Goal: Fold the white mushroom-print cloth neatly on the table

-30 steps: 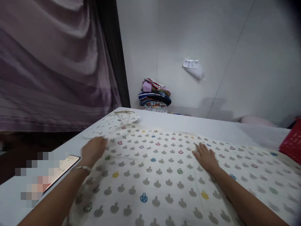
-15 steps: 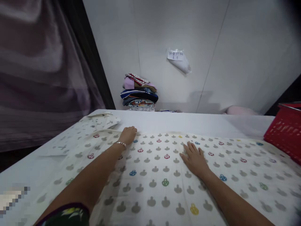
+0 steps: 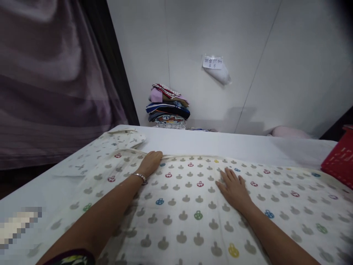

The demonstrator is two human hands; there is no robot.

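Observation:
A thin white cloth (image 3: 190, 206) printed with grey and coloured mushrooms lies spread over the table in front of me. My left hand (image 3: 151, 162) is at its far edge, fingers curled over the hem, which bulges up slightly on either side of it. Underneath, the fingertips are hidden. Flat on the cloth to the right rests my right hand (image 3: 234, 188), its fingers spread and holding nothing. Beyond the cloth's far left corner sits another white patterned fabric (image 3: 122, 138), partly folded over.
Folded clothes (image 3: 168, 106) form a stack behind the white table (image 3: 198, 140), near the wall. A red basket (image 3: 340, 158) stands at the right edge. A paper sign (image 3: 213, 62) hangs on the wall, and a purple curtain (image 3: 49, 81) covers the left.
The far hem by my left hand has risen a little. My right hand stays flat on the cloth. The whole view has shifted slightly, so most things appear further right.

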